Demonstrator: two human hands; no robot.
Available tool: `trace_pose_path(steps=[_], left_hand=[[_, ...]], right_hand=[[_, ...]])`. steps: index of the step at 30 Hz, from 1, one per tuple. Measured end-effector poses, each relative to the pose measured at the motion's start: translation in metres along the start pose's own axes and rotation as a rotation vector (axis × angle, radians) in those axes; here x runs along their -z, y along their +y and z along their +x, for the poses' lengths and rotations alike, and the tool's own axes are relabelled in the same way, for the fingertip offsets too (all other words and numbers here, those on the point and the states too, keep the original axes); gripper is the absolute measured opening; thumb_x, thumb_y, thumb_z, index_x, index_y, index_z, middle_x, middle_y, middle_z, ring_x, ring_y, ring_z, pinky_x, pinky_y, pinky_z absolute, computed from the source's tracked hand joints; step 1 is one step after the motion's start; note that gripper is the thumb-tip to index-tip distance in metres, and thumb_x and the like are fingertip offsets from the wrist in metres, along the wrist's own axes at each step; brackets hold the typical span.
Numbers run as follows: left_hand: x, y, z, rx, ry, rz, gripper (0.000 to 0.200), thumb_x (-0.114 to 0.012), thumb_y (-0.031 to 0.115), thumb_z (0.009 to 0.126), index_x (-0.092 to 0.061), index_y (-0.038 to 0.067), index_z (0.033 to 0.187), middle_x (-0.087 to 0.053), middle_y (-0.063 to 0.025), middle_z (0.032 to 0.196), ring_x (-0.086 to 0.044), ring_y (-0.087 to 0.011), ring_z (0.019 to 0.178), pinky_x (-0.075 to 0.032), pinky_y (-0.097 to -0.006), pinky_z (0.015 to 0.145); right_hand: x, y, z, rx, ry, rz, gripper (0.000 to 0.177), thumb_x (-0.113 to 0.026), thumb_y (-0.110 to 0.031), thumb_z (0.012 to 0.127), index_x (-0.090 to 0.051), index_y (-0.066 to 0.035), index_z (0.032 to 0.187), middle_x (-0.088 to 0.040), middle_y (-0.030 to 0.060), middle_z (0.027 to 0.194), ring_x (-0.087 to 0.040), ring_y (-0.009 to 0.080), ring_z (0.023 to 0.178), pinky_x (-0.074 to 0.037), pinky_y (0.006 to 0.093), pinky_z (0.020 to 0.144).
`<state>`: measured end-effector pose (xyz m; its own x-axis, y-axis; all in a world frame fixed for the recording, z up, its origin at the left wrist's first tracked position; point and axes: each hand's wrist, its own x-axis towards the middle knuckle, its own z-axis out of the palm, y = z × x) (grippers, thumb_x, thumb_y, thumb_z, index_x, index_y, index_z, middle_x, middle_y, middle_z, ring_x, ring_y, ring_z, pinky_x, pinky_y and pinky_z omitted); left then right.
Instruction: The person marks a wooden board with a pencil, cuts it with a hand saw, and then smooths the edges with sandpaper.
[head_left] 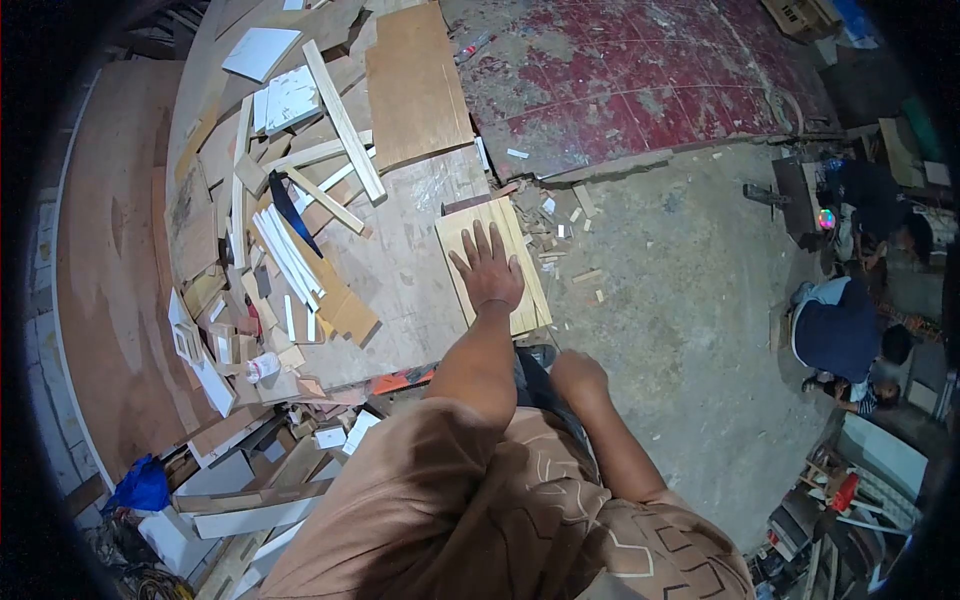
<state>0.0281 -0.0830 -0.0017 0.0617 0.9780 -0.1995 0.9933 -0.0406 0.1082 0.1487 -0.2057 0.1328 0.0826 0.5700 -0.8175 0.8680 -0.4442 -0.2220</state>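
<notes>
My left hand [490,265] lies flat with fingers spread on a light wooden board [520,318], which rests at the right edge of the wooden worktable [400,290]. Just past the board's near right corner is my right hand [580,380], its fingers curled into a fist and slightly blurred. What that fist holds, if anything, I cannot tell. Dark trousers show between my arms, close to the near end of the board.
White strips [285,250], a long wooden batten [343,120] and a brown plywood sheet [415,85] lie on the worktable. Small offcuts [545,240] litter the concrete floor [650,290] to the right. A person in dark blue [840,325] crouches at far right, another person behind.
</notes>
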Motion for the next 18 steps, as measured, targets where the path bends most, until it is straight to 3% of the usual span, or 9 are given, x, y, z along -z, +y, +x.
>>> trace_pose_path(steps=[4, 6, 9, 13, 18], left_hand=[[0.000, 0.001, -0.001, -0.002, 0.015, -0.033, 0.073, -0.045, 0.039, 0.093, -0.017, 0.013, 0.155, -0.008, -0.0118, 0.162, -0.003, -0.0355, 0.149, -0.001, -0.0624, 0.116], [-0.003, 0.000, -0.001, 0.002, 0.055, -0.033, 0.073, -0.048, 0.039, 0.091, -0.021, 0.012, 0.154, -0.011, -0.0116, 0.161, -0.006, -0.0354, 0.148, -0.003, -0.0623, 0.116], [-0.001, 0.000, -0.002, 0.004, 0.047, -0.026, 0.072, -0.047, 0.040, 0.092, -0.021, 0.013, 0.154, -0.012, -0.0113, 0.161, -0.006, -0.0349, 0.149, -0.004, -0.0625, 0.116], [0.000, 0.000, -0.001, -0.005, 0.050, -0.041, 0.072, -0.047, 0.038, 0.092, -0.020, 0.012, 0.154, -0.011, -0.0123, 0.161, -0.005, -0.0361, 0.149, -0.001, -0.0625, 0.116], [0.001, 0.000, 0.000, 0.000, 0.054, -0.025, 0.072, -0.048, 0.038, 0.092, -0.020, 0.012, 0.154, -0.010, -0.0125, 0.161, -0.005, -0.0361, 0.149, -0.002, -0.0626, 0.116]], right_hand=[[-0.028, -0.010, 0.060, 0.030, 0.050, 0.028, 0.028, -0.045, -0.016, 0.090, -0.067, 0.000, 0.099, -0.069, 0.0246, 0.099, -0.067, 0.0420, 0.095, -0.054, 0.0503, 0.080], [-0.047, -0.006, 0.065, -0.050, 0.252, 0.144, 0.027, -0.045, -0.016, 0.090, -0.065, 0.000, 0.100, -0.068, 0.0264, 0.097, -0.067, 0.0432, 0.093, -0.054, 0.0518, 0.079], [-0.068, 0.028, 0.024, -0.045, 0.195, 0.147, 0.026, -0.047, -0.015, 0.089, -0.061, 0.004, 0.099, -0.068, 0.0281, 0.094, -0.067, 0.0434, 0.092, -0.053, 0.0521, 0.079], [-0.023, 0.028, -0.036, -0.045, 0.062, 0.086, 0.026, -0.048, -0.013, 0.088, -0.062, 0.005, 0.100, -0.068, 0.0283, 0.096, -0.067, 0.0429, 0.093, -0.053, 0.0517, 0.080], [-0.035, 0.005, 0.035, 0.039, 0.052, 0.057, 0.026, -0.047, -0.013, 0.089, -0.064, 0.001, 0.102, -0.068, 0.0266, 0.101, -0.067, 0.0430, 0.096, -0.053, 0.0513, 0.080]])
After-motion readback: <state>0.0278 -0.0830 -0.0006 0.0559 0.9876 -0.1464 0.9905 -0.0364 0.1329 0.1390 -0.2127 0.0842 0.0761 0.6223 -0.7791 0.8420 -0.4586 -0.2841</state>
